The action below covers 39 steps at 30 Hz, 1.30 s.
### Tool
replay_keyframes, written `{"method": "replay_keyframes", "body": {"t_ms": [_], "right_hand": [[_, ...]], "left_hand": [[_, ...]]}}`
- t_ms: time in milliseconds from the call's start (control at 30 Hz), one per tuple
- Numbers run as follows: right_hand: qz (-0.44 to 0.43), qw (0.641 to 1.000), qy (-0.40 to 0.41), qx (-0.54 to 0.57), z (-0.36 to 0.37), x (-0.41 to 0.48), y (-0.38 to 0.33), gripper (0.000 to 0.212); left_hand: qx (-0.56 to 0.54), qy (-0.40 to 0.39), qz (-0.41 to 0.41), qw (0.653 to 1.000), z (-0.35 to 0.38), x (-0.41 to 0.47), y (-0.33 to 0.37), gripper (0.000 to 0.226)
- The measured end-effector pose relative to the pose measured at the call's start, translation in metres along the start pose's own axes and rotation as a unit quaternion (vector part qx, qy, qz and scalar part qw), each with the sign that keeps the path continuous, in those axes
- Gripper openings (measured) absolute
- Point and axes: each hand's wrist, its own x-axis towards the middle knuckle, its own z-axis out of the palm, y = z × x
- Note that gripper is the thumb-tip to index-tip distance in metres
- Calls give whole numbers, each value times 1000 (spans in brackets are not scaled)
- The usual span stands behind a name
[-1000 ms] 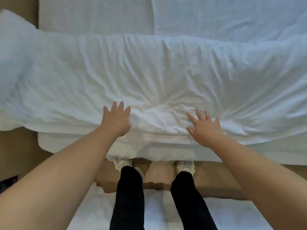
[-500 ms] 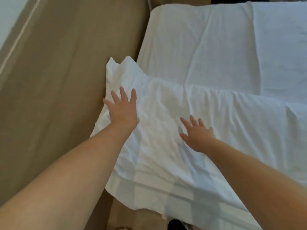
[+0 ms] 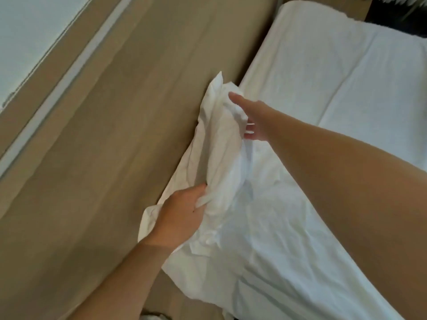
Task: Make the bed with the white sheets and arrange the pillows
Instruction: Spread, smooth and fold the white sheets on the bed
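A white sheet (image 3: 272, 227) lies crumpled over the near part of the bed (image 3: 323, 72), its left edge bunched into a raised fold over the bed's left side. My left hand (image 3: 182, 213) grips that fold near its lower end, fingers curled into the cloth. My right hand (image 3: 250, 118) holds the upper end of the fold, thumb on top and fingers under the cloth. The far part of the bed shows a smooth white fitted sheet. No pillow is in view.
A tan floor (image 3: 104, 158) runs along the bed's left side. A white wall base (image 3: 34, 65) crosses the upper left corner. Something dark (image 3: 397, 17) stands beyond the bed's far right corner.
Both hands lay flat on the sheet before. Now they have gathered its left edge into a bunched fold and lifted it. The view has swung further left.
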Motion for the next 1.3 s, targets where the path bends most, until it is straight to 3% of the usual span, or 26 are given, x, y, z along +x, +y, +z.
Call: {"method": "replay_keyframes", "body": {"t_ms": [100, 167, 300, 400, 500, 567, 667, 733, 867, 1033, 1133, 1200, 1300], "right_hand": [[-26, 989, 115, -88, 19, 8, -18, 36], [-108, 971, 173, -126, 22, 4, -34, 21], [-341, 875, 251, -236, -1, -21, -85, 32], [-413, 832, 222, -297, -18, -39, -91, 33], [-391, 861, 137, -296, -18, -40, -69, 29], [-343, 889, 81, -293, -15, -37, -47, 43], [-263, 891, 17, -370, -7, -36, 6, 70], [-228, 887, -41, -400, 1, -36, 51, 76], [-183, 898, -102, -387, 15, -40, 114, 77], [-120, 943, -80, -299, 6, -57, 130, 76], [-62, 975, -76, -198, -5, -75, 119, 81], [-30, 988, -78, -128, -16, -91, 109, 90], [-9, 994, -80, -78, -35, -113, 98, 126]], "left_hand": [[-15, -12, -4, 1000, 1, -7, 9, 21], [-36, 13, -27, 999, -1, -4, 15, 22], [-65, 56, -123, 989, -11, 15, 23, 21], [-5, 77, -188, 979, -15, 29, 11, 60], [-15, 62, -263, 963, -3, 31, -10, 79], [-33, 54, -328, 943, 7, 29, -25, 82], [-121, 44, -399, 908, 17, 25, -41, 107], [-125, 30, -413, 902, 24, 27, -49, 125], [-125, 23, -421, 898, 30, 36, -59, 95], [-231, -9, -388, 892, 17, 24, -48, 76], [-226, -21, -328, 917, 5, 7, -19, 65], [-194, -25, -280, 940, 3, -5, 11, 56], [-85, -50, -207, 973, 8, -24, 65, 47]]}}
